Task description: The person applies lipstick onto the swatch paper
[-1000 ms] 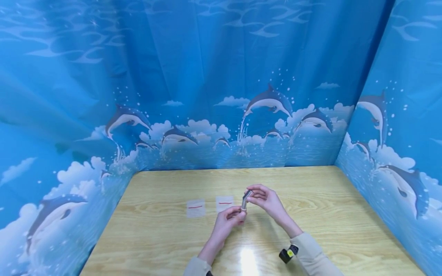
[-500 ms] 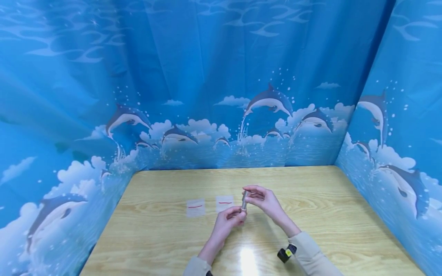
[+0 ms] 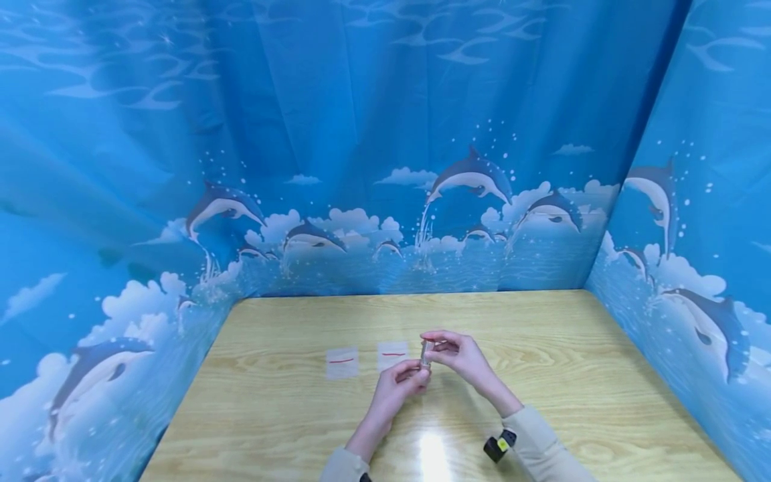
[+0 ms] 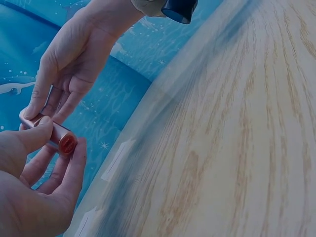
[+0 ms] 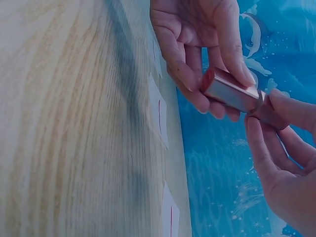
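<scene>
A shiny metallic lipstick tube (image 3: 426, 353) is held above the table between both hands. My left hand (image 3: 394, 389) grips the lower part between thumb and fingers. The upper part, the cap, is pinched by my right hand (image 3: 462, 359). In the right wrist view the lipstick (image 5: 231, 92) has a reddish end at the left hand and a band near the right fingers (image 5: 255, 140). Cap and base lie in line there. The left wrist view shows the red round end of the lipstick (image 4: 67, 143) beside the left fingers; the fingers cover part of the tube.
Two pale paper squares, each with a red line, lie on the wooden table (image 3: 271, 415): the left square (image 3: 341, 370) and the right square (image 3: 391, 347). A blue dolphin-print curtain (image 3: 361, 134) stands behind and at the sides. A black device (image 3: 498, 446) sits on the right wrist.
The cap stood at an angle to the base, then straightened into line with it. My right hand has since moved down toward the left, and the tube looks shorter.
</scene>
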Available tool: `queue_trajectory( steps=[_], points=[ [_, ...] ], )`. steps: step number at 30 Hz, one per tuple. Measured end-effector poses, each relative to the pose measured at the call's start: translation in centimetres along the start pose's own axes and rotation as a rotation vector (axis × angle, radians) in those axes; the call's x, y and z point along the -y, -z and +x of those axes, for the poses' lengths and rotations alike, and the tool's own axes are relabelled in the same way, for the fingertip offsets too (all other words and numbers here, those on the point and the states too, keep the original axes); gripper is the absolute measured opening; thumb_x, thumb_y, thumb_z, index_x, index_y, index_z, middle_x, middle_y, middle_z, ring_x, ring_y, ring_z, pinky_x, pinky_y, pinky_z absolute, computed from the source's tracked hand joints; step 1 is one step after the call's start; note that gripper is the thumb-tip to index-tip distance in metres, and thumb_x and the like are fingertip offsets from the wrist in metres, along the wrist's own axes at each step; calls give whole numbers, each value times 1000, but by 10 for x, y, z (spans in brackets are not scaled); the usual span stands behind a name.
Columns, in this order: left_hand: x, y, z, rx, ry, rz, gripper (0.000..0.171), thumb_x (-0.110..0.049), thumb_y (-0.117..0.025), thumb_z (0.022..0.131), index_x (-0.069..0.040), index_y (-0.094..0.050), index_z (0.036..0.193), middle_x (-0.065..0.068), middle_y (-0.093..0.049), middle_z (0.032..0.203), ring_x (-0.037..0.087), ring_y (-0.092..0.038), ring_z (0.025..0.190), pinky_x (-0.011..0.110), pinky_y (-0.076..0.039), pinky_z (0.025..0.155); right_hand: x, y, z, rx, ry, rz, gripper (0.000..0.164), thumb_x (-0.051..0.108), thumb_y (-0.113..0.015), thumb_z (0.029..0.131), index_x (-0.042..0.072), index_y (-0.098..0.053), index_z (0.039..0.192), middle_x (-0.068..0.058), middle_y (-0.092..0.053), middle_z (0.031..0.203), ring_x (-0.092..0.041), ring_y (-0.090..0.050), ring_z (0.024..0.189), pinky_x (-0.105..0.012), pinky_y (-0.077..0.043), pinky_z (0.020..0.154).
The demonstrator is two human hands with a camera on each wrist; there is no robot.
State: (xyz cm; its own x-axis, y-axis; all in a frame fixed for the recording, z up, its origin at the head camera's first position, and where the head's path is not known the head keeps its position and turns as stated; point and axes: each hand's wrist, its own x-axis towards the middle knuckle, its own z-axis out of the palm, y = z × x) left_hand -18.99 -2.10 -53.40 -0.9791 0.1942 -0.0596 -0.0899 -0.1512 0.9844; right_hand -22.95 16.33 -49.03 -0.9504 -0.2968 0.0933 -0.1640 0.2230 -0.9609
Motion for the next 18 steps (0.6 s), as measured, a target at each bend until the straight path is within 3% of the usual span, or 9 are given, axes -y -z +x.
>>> queue_trajectory(
  steps=[18],
  points=[
    [-1,0,1,-8,4,-6,42,-21,-76,92,4,-65,124,16,-74,109,21,-72,96,33,-61,89,-3,-2,-1,45,9,24,41,13,-78,89,2,-67,128,-17,-69,125,-19,-71,102,-22,-57,89]
  ],
)
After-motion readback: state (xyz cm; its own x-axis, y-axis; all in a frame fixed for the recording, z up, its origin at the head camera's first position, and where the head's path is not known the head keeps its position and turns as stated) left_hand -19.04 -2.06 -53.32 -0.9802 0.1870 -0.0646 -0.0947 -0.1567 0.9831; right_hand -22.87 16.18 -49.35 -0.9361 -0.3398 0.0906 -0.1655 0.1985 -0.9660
